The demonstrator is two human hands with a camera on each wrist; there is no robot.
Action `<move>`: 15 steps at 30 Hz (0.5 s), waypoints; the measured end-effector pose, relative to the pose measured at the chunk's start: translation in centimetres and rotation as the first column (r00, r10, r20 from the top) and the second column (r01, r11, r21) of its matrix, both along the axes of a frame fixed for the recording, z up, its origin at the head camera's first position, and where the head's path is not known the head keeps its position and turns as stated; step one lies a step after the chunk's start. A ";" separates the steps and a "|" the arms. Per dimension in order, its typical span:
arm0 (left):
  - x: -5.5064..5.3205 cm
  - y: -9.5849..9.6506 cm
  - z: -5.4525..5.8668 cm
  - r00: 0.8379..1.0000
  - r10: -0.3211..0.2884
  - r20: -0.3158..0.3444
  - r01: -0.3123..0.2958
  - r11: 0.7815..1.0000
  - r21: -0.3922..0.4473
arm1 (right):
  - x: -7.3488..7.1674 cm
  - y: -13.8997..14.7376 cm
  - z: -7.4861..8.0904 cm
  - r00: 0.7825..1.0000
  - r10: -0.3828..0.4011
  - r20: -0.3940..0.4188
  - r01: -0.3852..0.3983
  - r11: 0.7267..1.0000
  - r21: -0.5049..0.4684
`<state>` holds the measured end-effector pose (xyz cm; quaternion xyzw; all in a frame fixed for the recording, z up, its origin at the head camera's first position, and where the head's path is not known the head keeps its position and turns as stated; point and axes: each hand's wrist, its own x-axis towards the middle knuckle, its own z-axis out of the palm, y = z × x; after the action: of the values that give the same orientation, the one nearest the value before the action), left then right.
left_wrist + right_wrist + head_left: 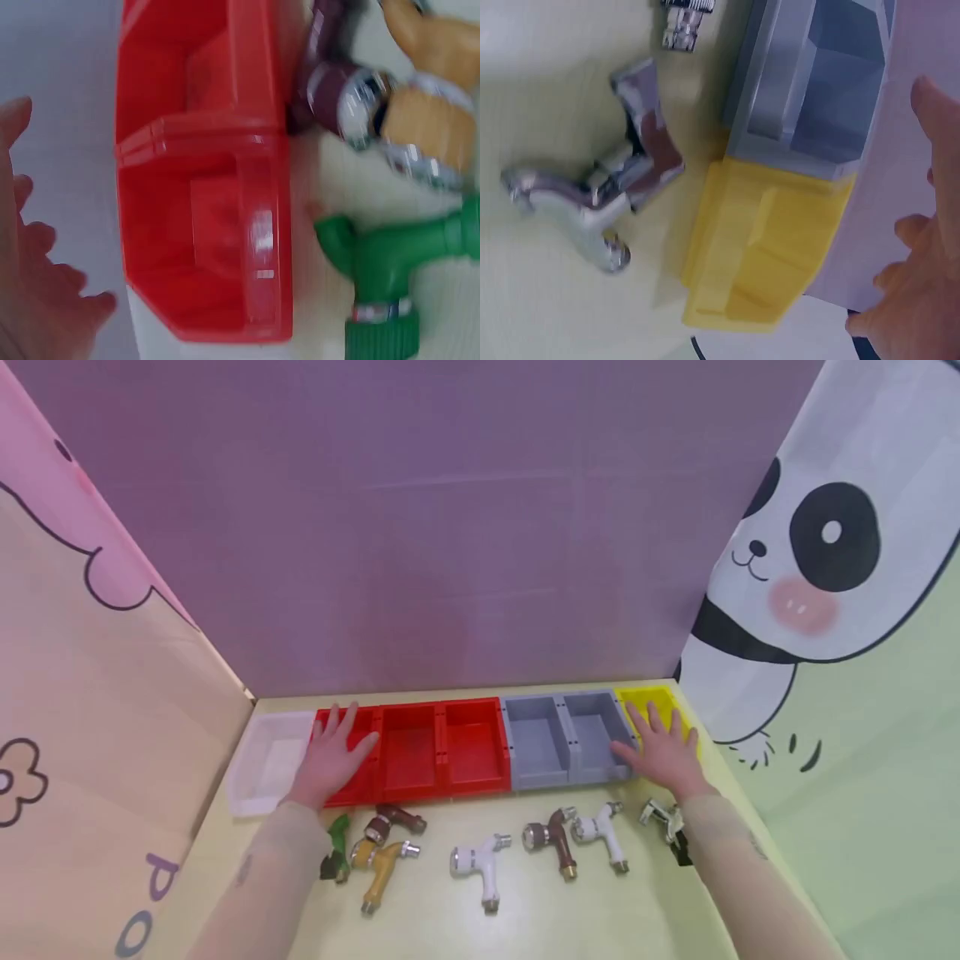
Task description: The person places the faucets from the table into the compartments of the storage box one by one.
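Observation:
In the head view my left hand [333,762] is spread over the leftmost red bin [352,789], fingers apart and holding nothing. My right hand [666,753] spreads its fingers over the yellow bin [647,696], with the thumb overlapping the grey bin [596,731] beside it. Below the left hand lie a green faucet [339,843], a yellow-orange faucet [384,868] and a dark brown faucet [390,820]. A chrome faucet [662,814] lies by the right wrist. Between the arms are a white faucet [486,864], another brown faucet [558,843] and another white faucet [606,835].
A translucent white bin [262,760] stands at the row's left end, next to the red bins. The row of bins runs along the back of the pale table [420,935]. A purple curtain [450,527] rises behind it, and printed panels [847,693] flank both sides.

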<state>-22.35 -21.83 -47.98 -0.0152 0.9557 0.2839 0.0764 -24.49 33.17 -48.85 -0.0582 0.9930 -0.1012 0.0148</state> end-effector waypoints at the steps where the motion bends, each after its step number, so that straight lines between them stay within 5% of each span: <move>1: -0.1 0.1 0.0 1.000 0.007 0.030 -0.008 0.999 0.045 | 0.0 0.2 0.1 1.000 0.018 0.002 -0.018 1.000 0.002; 5: -0.4 0.3 -0.4 0.990 0.042 0.132 -0.066 0.981 0.180 | 0.5 1.0 0.1 0.995 0.095 0.022 -0.096 0.995 0.006; 10: -0.6 0.6 -1.1 0.983 0.086 0.164 -0.128 0.955 0.268 | 1.7 2.1 0.2 0.977 0.206 0.046 -0.207 0.978 0.015; 15: -0.6 1.0 -1.8 0.971 0.128 0.203 -0.194 0.915 0.353 | 3.4 3.6 0.0 0.965 0.237 0.113 -0.238 0.971 -0.007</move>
<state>-22.96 -20.86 -49.78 -0.1044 0.8698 0.4620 0.1383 -21.09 36.72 -48.82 -0.1708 0.9769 -0.0985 0.0830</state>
